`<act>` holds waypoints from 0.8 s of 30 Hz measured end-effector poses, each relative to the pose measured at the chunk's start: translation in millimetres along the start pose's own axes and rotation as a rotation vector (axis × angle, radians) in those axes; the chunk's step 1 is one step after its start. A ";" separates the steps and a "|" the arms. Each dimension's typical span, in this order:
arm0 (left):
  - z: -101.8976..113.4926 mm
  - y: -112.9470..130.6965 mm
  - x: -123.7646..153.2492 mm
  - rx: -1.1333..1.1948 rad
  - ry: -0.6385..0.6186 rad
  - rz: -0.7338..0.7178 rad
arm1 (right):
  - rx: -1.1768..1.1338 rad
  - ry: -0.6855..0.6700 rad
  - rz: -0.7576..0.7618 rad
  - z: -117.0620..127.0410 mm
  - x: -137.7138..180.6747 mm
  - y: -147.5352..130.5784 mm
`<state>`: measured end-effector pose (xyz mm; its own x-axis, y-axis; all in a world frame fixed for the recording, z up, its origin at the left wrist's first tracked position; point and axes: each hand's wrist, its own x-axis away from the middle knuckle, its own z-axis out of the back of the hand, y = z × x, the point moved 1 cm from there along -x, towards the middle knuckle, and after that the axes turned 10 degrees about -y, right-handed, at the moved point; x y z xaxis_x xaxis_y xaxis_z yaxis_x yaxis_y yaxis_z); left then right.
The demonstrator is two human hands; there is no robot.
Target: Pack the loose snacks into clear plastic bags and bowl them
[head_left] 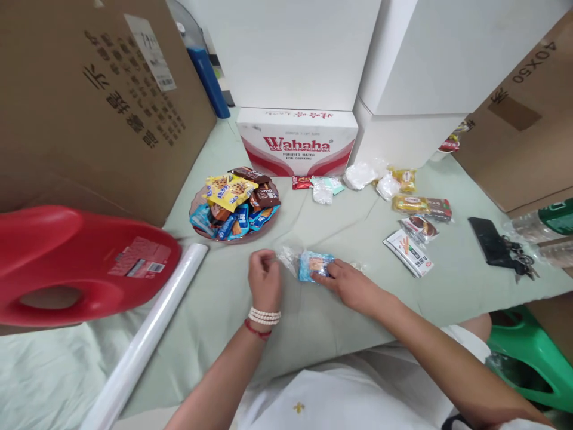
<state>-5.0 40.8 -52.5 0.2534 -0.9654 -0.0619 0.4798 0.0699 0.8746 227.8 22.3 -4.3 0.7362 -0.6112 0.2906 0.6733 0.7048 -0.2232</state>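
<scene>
A small blue snack packet [307,275] lies on the cloth-covered table, with clear plastic wrap [289,258] spreading from its left side. My right hand [351,283] grips the packet from the right, fingers resting over its top. To the left, my left hand [265,278] is closed with its fingertips pinched at the edge of the clear wrap; the pinch itself is partly hidden. More clear film shows just beyond my right hand. Behind my left hand, a round plate [190,209] holds several yellow, brown and blue snack packets.
A white plastic roll [147,340] and a red jug [89,263] lie at left. A Wahaha box [298,143] stands behind. Several wrapped snacks, including a white packet [408,253], lie at right, near a black phone-like object [490,239], keys [521,260] and bottles [544,221].
</scene>
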 end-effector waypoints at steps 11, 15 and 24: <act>-7.2 48.1 4.6 -0.134 -0.162 0.055 | -0.074 0.063 -0.106 -5.4 -3.3 -11.4; -5.0 65.8 25.0 -0.011 -0.209 -0.234 | -0.132 0.071 -0.115 -6.8 -5.9 -10.4; -37.7 60.2 63.2 -0.450 -0.558 -0.662 | -0.391 0.279 -0.070 -16.2 58.5 -12.2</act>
<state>71.6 -6.5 -22.0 -0.5617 -0.8160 -0.1364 0.6873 -0.5520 0.4721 263.8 -28.0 0.4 0.6422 -0.7634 0.0687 0.6579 0.5030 -0.5605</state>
